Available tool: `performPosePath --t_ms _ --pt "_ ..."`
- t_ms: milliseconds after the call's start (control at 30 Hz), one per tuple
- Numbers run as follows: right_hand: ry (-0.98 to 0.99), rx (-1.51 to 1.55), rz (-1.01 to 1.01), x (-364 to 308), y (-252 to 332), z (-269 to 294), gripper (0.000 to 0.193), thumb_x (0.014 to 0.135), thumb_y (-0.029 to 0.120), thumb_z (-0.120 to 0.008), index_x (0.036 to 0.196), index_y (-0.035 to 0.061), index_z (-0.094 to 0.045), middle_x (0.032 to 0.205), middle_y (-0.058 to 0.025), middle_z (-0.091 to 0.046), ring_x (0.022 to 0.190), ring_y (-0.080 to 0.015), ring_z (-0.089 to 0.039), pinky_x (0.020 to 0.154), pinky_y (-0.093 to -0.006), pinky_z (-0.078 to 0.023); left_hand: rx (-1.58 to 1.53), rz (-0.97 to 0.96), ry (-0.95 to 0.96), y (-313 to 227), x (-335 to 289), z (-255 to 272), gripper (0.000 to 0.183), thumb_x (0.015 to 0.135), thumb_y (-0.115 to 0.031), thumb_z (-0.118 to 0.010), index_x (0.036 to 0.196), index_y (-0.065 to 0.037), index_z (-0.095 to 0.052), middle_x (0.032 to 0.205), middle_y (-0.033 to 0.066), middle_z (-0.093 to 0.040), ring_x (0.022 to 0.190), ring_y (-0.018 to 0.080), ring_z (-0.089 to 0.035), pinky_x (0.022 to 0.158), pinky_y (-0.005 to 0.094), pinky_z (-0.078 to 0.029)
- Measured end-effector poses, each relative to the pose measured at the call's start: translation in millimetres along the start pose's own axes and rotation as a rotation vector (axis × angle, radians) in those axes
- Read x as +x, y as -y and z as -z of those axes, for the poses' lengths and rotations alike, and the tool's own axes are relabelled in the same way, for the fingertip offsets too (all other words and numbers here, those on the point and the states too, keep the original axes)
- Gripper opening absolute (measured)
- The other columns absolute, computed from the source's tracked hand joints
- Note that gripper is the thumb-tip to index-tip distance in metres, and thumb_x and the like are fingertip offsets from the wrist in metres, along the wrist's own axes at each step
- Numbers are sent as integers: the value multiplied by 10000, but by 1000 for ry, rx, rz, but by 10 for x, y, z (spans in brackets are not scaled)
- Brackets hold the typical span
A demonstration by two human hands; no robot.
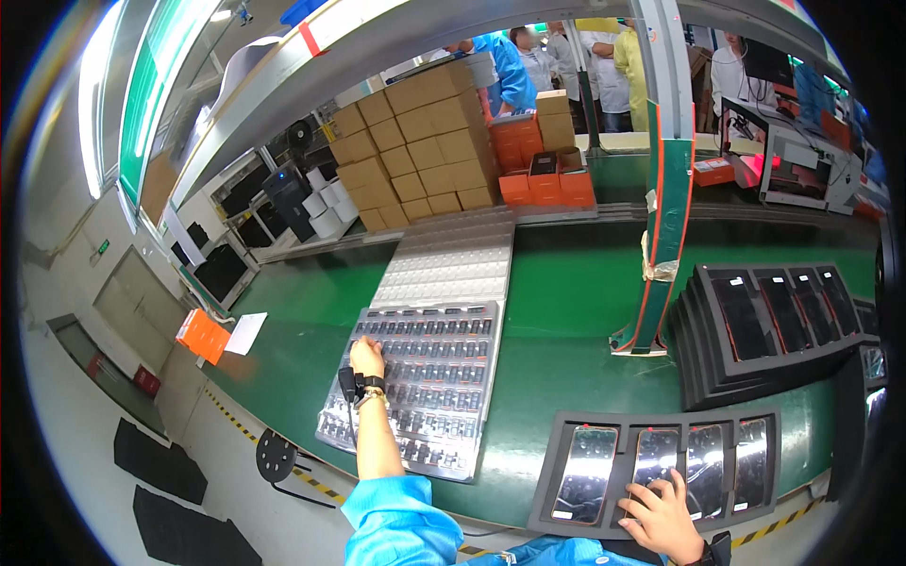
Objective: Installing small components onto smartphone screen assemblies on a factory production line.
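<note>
My left hand (366, 357) is over the left side of a clear plastic tray (483, 377) filled with rows of small dark parts. Its fingers are curled together, and whatever they pinch is too small to make out. A black strap with a cord circles that wrist. At the lower right, my right hand (663, 517) rests with fingers spread on the lower part of a dark glossy phone (657, 453). That phone lies in a black foam tray (542, 491) with several phones side by side, among them a phone (585, 472) at the left end.
Stacked foam trays (694, 354) with phones stand at the right. A green-and-orange post (666, 217) rises from the green bench (557, 349). Empty-looking clear trays (448, 264) lie beyond the parts tray. Cardboard boxes (415, 141) and orange boxes (538, 189) stand behind; people are farther back.
</note>
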State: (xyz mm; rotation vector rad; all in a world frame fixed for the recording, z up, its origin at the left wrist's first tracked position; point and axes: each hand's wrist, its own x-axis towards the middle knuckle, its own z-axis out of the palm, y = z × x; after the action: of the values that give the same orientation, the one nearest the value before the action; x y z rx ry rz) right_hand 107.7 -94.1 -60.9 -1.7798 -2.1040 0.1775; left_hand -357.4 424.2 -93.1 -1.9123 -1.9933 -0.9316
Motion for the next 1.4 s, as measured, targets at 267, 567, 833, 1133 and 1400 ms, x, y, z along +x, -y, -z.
performPosePath --t_ms 267,567,833,1133,1400 --pt "-134 -114 22 -67 -18 76 169 855 346 -709 935 198 -688 1268 -23 -606 1197 -281 -509 1141 -606 -239 -740 -349 529 -2164 -1253 1250 105 954 -116 -696 987 -16 -700 841 99 -730 625 168 -724 560 290 -546" --pt "-143 45 -27 -124 -23 110 242 887 393 -687 1004 182 -676 1413 -106 -535 1305 -324 -475 1143 -626 -243 -1130 -470 987 -3197 -2556 1819 215 934 -90 -727 1141 -47 -761 967 73 -783 706 101 -724 650 236 -592" --pt "-203 97 -54 -134 -53 119 258 914 368 -687 1061 157 -662 1442 -130 -506 1315 -343 -474 1137 -630 -276 -1122 -460 799 -3568 -2871 2035 179 900 -7 -727 1077 2 -756 985 95 -781 899 152 -755 802 268 -606" --pt "-225 166 -74 -182 -66 133 245 919 351 -683 1057 149 -658 1428 -144 -511 1321 -346 -473 1146 -627 -270 -964 -665 676 -3599 -2957 1814 132 914 -64 -729 1037 -17 -745 903 87 -760 744 156 -740 683 265 -586" --pt "-220 185 -61 -180 -72 130 227 897 340 -695 1033 160 -670 1416 -135 -519 1339 -352 -459 1155 -623 -260 -939 -811 617 -3681 -2815 1563 187 837 -30 -733 1015 -67 -777 1003 84 -771 892 223 -745 790 316 -586"
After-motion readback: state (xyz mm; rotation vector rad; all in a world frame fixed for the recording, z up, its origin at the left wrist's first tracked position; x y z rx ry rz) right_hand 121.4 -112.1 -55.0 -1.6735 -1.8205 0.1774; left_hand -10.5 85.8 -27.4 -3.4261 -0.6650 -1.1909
